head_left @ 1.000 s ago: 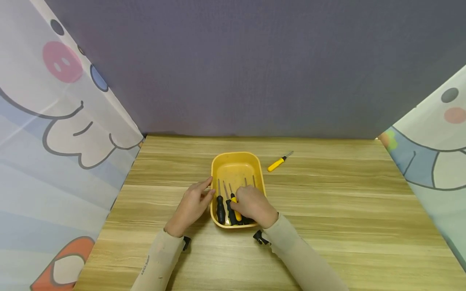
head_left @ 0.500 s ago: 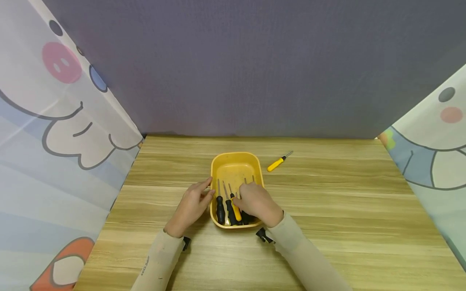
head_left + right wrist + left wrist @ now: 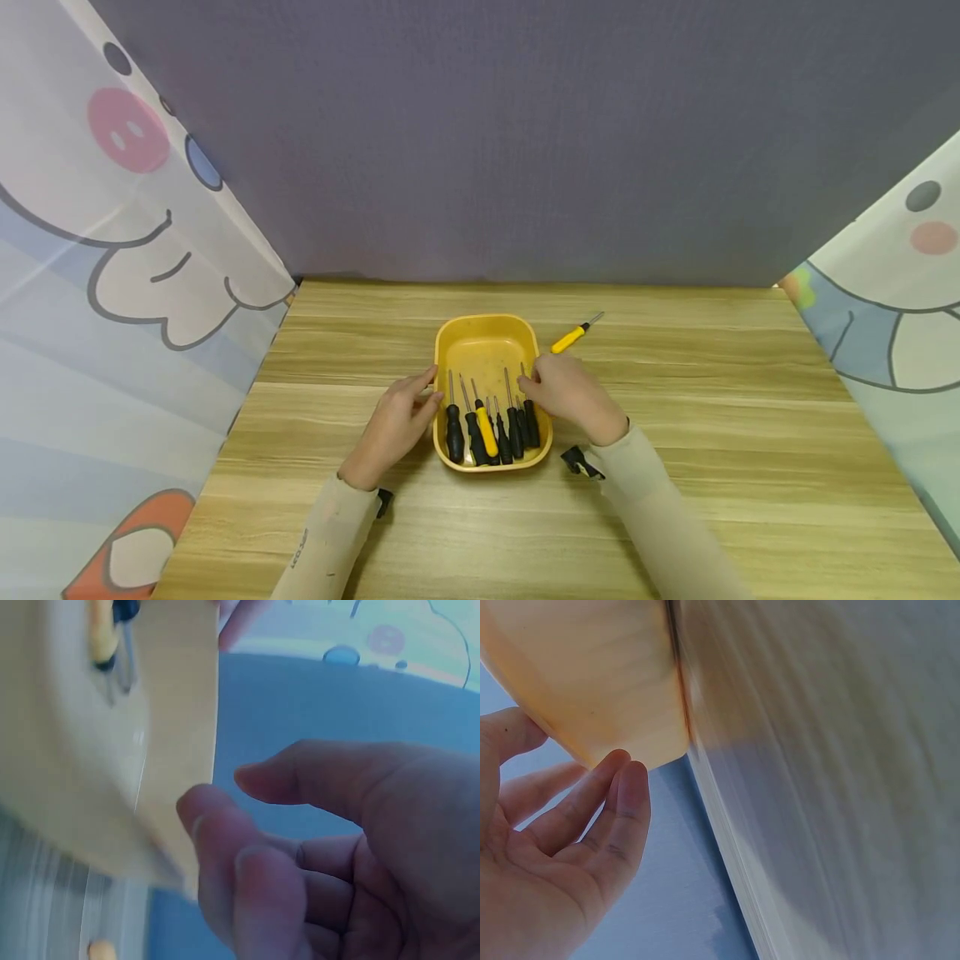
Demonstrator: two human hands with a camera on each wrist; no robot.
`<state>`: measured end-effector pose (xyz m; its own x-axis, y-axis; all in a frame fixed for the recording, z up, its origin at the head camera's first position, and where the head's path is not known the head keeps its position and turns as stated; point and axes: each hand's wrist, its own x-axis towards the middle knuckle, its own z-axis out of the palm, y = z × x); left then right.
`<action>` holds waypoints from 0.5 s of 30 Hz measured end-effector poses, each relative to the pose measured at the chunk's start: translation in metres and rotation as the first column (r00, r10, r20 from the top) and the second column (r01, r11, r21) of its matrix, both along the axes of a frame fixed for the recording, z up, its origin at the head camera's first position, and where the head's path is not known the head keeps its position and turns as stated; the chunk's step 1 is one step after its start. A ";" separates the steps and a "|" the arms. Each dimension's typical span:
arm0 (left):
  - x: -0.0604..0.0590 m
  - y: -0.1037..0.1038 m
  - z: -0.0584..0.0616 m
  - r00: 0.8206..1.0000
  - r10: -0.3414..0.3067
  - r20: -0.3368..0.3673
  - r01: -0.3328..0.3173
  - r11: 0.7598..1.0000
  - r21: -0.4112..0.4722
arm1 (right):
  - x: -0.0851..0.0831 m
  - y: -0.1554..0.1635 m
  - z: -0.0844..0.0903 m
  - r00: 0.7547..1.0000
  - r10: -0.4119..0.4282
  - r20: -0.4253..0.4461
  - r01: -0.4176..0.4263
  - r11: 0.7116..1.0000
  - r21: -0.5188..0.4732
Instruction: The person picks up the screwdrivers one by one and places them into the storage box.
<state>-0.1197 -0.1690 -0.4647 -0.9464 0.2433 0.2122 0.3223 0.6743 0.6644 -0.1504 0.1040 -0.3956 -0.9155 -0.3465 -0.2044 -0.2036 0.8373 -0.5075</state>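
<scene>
A yellow plastic tray [image 3: 480, 357] holds several screwdrivers, laid side by side with their handles toward the person. Most handles are black; a yellow-handled screwdriver [image 3: 486, 432] lies among them. At the tray's left wall, the left hand [image 3: 393, 429] rests its fingertips lightly; in the left wrist view its relaxed fingers [image 3: 634, 799] sit right beside the wall. The right hand [image 3: 572, 393] is over the tray's right rim, fingertips near the rightmost black screwdriver [image 3: 531, 423]. Seen from the right wrist, thumb and fingers are apart with nothing between them.
Outside the tray, at its upper right, another yellow-handled screwdriver [image 3: 570, 338] lies on the wood-grain table [image 3: 712, 417]. A grey panel [image 3: 525, 150] stands behind the table. Cartoon-printed curtains [image 3: 120, 292] hang on both sides.
The right hand has moved from among the screwdriver handles to the right and away, up to the tray's right rim, uncovering several black handles. The left hand has stayed at the left wall.
</scene>
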 end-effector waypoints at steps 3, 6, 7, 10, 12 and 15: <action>0.000 0.000 0.000 1.000 -0.003 -0.005 0.003 1.000 0.004 | -0.009 0.015 -0.006 1.000 -0.011 -0.013 0.011 1.000 -0.003; 0.000 0.000 0.000 1.000 -0.003 -0.008 0.004 1.000 0.004 | -0.019 0.029 -0.013 0.999 -0.030 -0.027 0.031 0.999 0.011; 0.000 0.000 0.000 1.000 -0.002 -0.007 0.002 1.000 0.003 | -0.022 0.034 -0.016 0.999 -0.042 -0.019 0.043 0.999 0.010; 0.001 0.001 0.000 1.000 0.001 -0.006 -0.001 1.000 0.000 | -0.031 0.046 -0.024 0.997 -0.077 0.013 0.077 0.997 0.004; 0.001 0.001 0.000 1.000 0.002 -0.004 -0.002 1.000 -0.002 | -0.037 0.053 -0.029 0.994 -0.104 0.039 0.104 0.995 -0.002; 0.001 0.002 0.000 1.000 0.001 0.000 -0.001 1.000 0.001 | -0.047 0.061 -0.035 0.988 -0.142 0.060 0.142 0.990 0.000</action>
<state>-0.1189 -0.1675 -0.4643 -0.9469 0.2418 0.2120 0.3211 0.6742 0.6651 -0.1970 0.1652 -0.4308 -0.9416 -0.2148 -0.2594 -0.0518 0.8535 -0.5186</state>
